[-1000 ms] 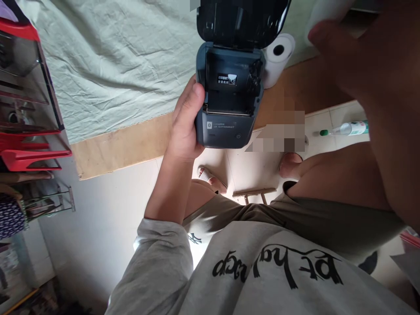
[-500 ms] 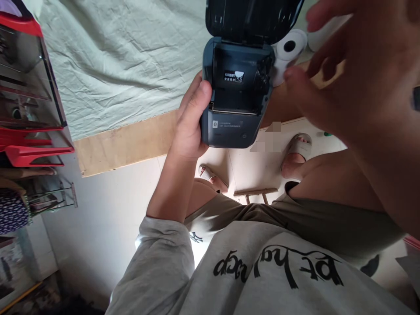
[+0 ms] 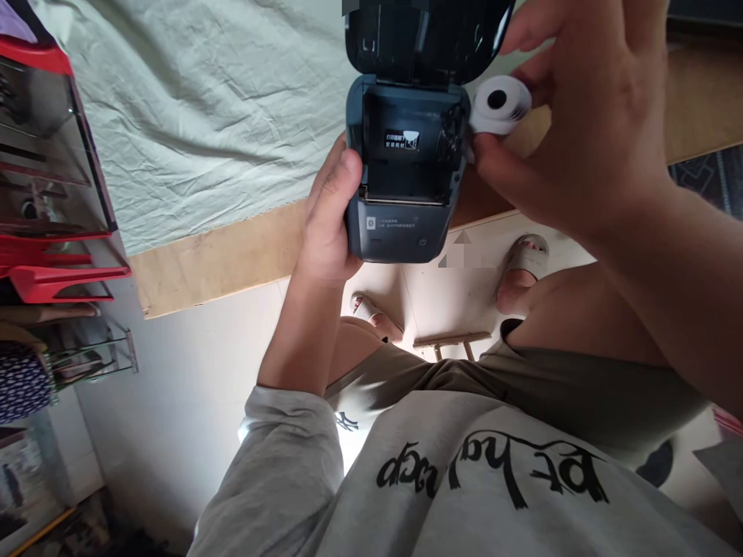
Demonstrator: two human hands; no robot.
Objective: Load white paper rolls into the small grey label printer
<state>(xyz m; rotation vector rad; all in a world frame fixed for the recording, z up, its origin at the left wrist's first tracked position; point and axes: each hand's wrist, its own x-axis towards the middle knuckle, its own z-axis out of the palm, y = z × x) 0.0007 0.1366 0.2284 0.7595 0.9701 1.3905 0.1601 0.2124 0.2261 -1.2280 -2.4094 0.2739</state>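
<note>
My left hand is wrapped round the left side of a dark blue portable label printer, its thumb on the front edge. The printer's glossy black lid stands open at the top, and a small white sticker shows inside the bare paper compartment. Right beside the printer is a white paper roll with a dark core hole. My right hand grips this roll, with the thumb below and fingers at its far side. Part of the fingers is hidden behind the roll and lid.
A pale green cloth covers the surface behind the printer, with a wooden edge along its front. Red plastic chairs and a metal rack stand at the left. Below are my legs and a wooden stool bar.
My right hand has moved left and closed on the paper roll, which it was reaching toward before. In the view, the printer has shifted slightly left.
</note>
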